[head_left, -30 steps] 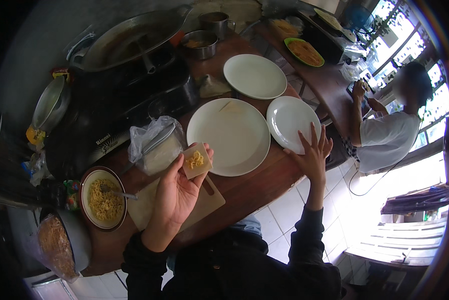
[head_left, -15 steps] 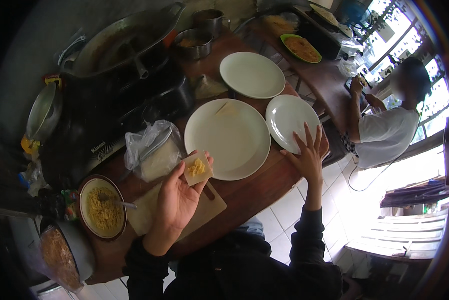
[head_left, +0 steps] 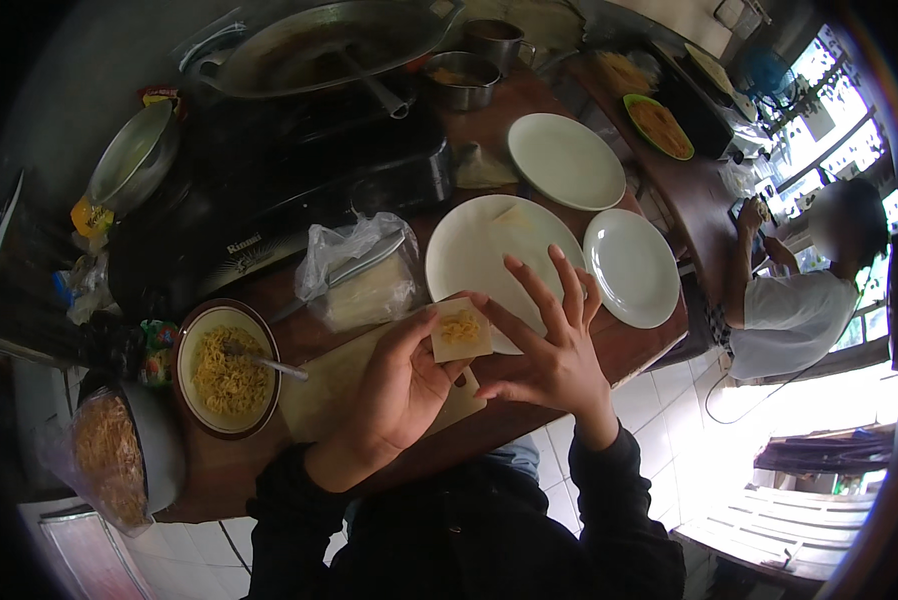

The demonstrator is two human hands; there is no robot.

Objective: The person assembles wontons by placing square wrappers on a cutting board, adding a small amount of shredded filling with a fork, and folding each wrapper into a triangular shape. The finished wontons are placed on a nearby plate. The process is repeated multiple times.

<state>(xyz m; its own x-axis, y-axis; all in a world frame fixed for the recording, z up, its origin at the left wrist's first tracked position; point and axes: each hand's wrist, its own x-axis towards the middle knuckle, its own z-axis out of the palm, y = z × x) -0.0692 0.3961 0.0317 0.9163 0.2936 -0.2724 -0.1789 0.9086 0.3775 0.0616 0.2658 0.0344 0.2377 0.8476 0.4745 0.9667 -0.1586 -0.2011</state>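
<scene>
Wrapper (head_left: 459,352) under noodles (head_left: 460,327), held in left hand (head_left: 399,390) — right hand (head_left: 554,360) spread wide, close by

Pale square wrapper (head_left: 455,352), unfolded, yellow noodles (head_left: 460,326) atop, in left grip (head_left: 404,385).

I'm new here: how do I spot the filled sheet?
On the brown table, find the largest white plate. By its near edge, the left hand holds a square sheet. Unlike the pale piece on that plate, it bears yellow strands.
</scene>
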